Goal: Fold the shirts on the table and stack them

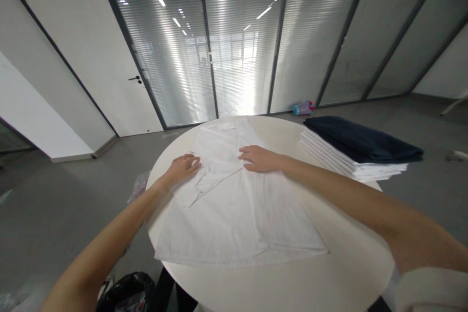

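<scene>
A white cloth garment (226,224) lies spread on the round white table (310,282). It looks like a shirt, with one part folded over and a slanting edge across its middle. My left hand (183,167) rests at the garment's left edge, fingers apart and slightly bent, touching the fabric. On the upper right part lies my right hand (260,158), palm down with its fingers spread. Neither hand grips the fabric.
At the table's right stands a stack of folded white cloths (329,156) with a dark navy folded cloth (360,137) on top. A bin with a black bag (127,287) is on the floor at lower left. Behind are glass partitions and a blue-red object (302,108).
</scene>
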Available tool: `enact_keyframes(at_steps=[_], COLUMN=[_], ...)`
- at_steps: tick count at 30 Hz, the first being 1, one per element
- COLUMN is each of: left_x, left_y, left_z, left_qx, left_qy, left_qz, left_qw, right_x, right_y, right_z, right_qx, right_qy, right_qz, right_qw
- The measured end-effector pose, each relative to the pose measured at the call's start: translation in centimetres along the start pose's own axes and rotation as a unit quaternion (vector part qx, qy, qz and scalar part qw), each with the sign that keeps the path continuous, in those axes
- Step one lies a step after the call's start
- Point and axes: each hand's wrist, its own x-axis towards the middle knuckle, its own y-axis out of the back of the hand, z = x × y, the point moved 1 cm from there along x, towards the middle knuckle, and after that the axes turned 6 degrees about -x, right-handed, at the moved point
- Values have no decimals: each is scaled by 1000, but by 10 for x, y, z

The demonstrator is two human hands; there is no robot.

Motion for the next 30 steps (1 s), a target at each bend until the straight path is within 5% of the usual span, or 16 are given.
enact_keyframes(at_steps=[3, 5, 8, 12, 18, 22, 30], left_x=[22, 39, 62, 77, 78, 78, 82], left_y=[6, 11, 15, 17, 17, 16, 18], left_z=[-2, -3, -5, -9, -18, -23, -31], left_qx=[-152, -194, -239, -280, -320, -345, -387], left_qy=[70, 111, 165, 220, 248, 246, 243], left_qz=[98, 125, 110, 86, 70, 60, 51], left_qw=[981, 967, 951, 930, 912, 904, 888], right_x=[7, 13, 21, 36, 65, 76, 71], right_y=[9, 12, 15, 19, 1, -9, 26], right_z=[-57, -107, -178, -238, -267, -270, -260], right_qx=[-17, -21, -56, -103, -126, -121, -139], right_qy=[101, 217, 377, 470, 474, 478, 524], right_qz=[101, 112, 116, 168, 125, 150, 197], right_qw=[990, 969, 917, 860, 862, 857, 817])
